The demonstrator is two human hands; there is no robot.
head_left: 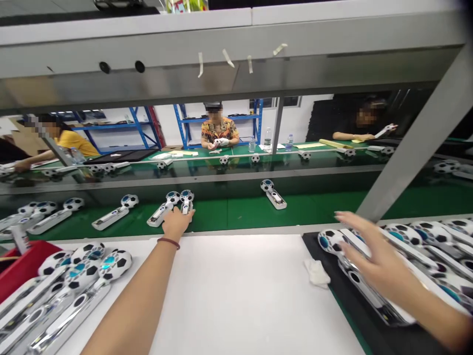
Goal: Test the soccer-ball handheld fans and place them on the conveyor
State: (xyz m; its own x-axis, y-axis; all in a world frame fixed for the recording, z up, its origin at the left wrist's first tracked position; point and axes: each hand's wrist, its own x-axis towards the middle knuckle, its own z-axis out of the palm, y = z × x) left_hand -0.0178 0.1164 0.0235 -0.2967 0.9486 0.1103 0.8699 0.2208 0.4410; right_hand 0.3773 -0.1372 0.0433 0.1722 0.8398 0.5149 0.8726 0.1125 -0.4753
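On the green belt, my left hand (176,224) has its fingers around the lower part of a white football-headed device (186,195). A similar device (158,215) lies just left of it. My right hand (377,251) is open, fingers spread and slightly blurred, over a row of such devices (402,234) on a black mat (354,308) at the right. Whether it touches the device (330,241) beneath it, I cannot tell. More devices (114,264) with blue patches are piled at the lower left.
A white work surface (236,291) lies between the piles, with a crumpled white cloth (317,273) near the mat. A red bin (27,266) stands left. Beyond the belt (229,212) are a slanted metal post (410,133), an overhead beam (236,44) and several people at work.
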